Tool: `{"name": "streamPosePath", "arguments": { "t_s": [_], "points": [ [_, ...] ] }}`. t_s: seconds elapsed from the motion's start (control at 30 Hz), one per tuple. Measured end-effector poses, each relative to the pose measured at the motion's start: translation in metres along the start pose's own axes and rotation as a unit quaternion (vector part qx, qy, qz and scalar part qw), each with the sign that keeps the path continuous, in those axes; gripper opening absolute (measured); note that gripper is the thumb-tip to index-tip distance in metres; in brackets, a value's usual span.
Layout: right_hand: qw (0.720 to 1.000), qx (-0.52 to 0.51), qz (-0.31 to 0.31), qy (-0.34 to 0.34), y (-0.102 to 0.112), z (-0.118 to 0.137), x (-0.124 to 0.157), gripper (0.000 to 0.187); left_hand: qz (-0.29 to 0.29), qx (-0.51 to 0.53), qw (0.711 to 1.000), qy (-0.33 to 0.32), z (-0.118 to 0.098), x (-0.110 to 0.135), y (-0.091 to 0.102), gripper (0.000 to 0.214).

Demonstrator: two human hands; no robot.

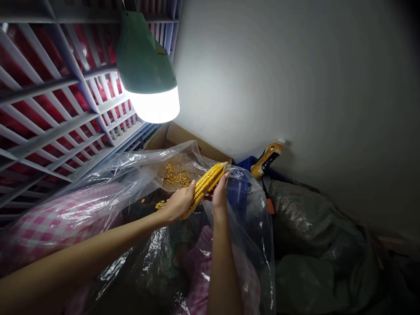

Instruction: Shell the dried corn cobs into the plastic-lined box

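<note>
Left hand [180, 202] and right hand [220, 197]: your grip is closed on the corn cob [207, 183], tilted above clear plastic [136, 161]. Risk: a slack hold drops it; sagging plastic could spill the loose kernels [177, 176] gathered within. Cardboard box [183, 136] behind, contents partly hidden.

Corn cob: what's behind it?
Behind the corn cob, clear plastic and, farther back, a cardboard box show; corn kernels lie to its left. The cob itself hides whatever is directly behind it.
</note>
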State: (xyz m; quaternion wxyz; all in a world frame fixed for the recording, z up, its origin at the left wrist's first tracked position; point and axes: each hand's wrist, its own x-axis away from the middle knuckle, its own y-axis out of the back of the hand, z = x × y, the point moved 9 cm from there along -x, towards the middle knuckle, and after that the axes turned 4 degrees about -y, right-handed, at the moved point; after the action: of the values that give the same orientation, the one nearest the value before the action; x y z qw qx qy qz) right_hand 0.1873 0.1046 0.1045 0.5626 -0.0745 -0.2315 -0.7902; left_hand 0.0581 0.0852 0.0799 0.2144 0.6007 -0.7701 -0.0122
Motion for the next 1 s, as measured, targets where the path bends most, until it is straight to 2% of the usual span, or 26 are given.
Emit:
{"name": "streamPosePath", "arguments": {
  "t_s": [0.1,0.17,0.27,0.37,0.47,0.53,0.6,0.63,0.67,0.73,0.83,1.0],
  "points": [
    [0.986,0.087,-0.13,0.054,0.011,0.01,0.006,0.066,0.004,-0.033,0.999,0.005,0.002,0.002,-0.003,0.077],
    [0.977,0.117,-0.161,0.072,0.009,0.012,0.009,0.063,0.006,-0.018,0.999,0.026,0.009,0.002,-0.005,0.078],
    [0.976,0.119,-0.15,0.1,0.005,0.012,0.01,0.059,0.015,0.014,0.998,0.055,0.018,0.001,-0.007,0.079],
    [0.979,0.096,-0.147,0.107,0.011,0.011,0.008,0.058,0.045,0.065,0.995,0.066,0.021,0.0,-0.014,0.079],
    [0.987,0.062,-0.139,0.056,0.02,0.004,0.003,0.063,0.068,0.134,0.987,0.062,0.015,0.0,-0.018,0.078],
    [0.997,0.009,-0.079,-0.005,0.016,-0.003,-0.002,0.071,0.055,0.125,0.99,0.044,0.009,0.0,-0.012,0.077],
    [0.998,-0.045,-0.01,-0.047,0.008,-0.006,-0.004,0.08,0.032,0.061,0.997,0.017,0.001,0.001,-0.003,0.076],
    [0.997,-0.048,0.004,-0.055,0.007,-0.005,-0.004,0.083,0.024,0.021,0.999,0.005,-0.002,0.001,0.0,0.076],
    [0.998,-0.031,-0.007,-0.054,0.009,-0.003,-0.004,0.083,0.021,-0.019,1.0,-0.004,-0.005,0.002,0.002,0.077],
    [0.995,0.032,-0.087,-0.028,0.022,0.003,-0.003,0.079,0.025,-0.077,0.997,-0.013,-0.008,0.004,0.001,0.078],
    [0.979,0.083,-0.182,0.035,0.032,0.012,0.001,0.069,0.037,-0.085,0.996,0.001,-0.004,0.007,-0.004,0.078],
    [0.977,0.058,-0.202,0.033,0.032,0.005,0.002,0.063,0.061,0.017,0.995,0.076,0.015,0.007,-0.013,0.073]
  ]
}}
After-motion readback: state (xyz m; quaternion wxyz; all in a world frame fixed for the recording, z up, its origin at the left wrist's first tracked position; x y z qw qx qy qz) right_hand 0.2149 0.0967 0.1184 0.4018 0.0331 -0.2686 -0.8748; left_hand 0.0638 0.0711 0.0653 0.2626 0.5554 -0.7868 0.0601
